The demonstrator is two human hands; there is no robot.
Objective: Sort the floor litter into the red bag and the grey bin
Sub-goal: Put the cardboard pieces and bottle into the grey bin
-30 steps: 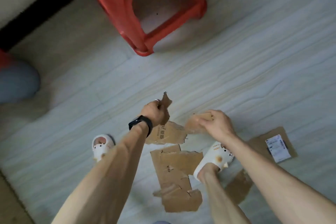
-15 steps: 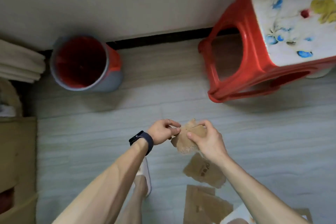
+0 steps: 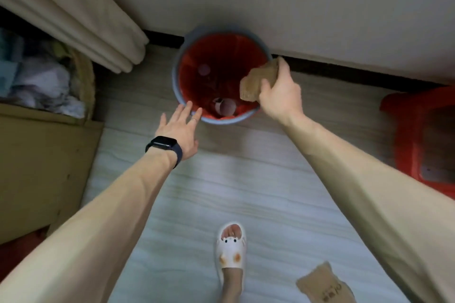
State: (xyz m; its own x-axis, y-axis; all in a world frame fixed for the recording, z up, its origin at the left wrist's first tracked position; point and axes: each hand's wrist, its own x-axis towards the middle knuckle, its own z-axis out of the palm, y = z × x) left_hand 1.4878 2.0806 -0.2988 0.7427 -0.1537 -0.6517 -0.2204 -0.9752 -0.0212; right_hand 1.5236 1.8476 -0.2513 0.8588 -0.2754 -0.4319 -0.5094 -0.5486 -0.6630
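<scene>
Cardboard scrap (image 3: 258, 81) in curled right hand (image 3: 280, 98) over red bag (image 3: 221, 56) in grey bin (image 3: 222, 121) (left hand (image 3: 179, 130) flat, empty)

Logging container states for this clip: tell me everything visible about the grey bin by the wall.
The grey bin is round, plastic-looking, upright and open-topped. It stands on the floor against the wall's dark skirting. A red bag lines its inside. At its bottom lies pale round litter, too blurred to name. The left hand lies flat, fingertips at the near rim; contact cannot be told. The right hand holds crumpled cardboard over its right edge.
</scene>
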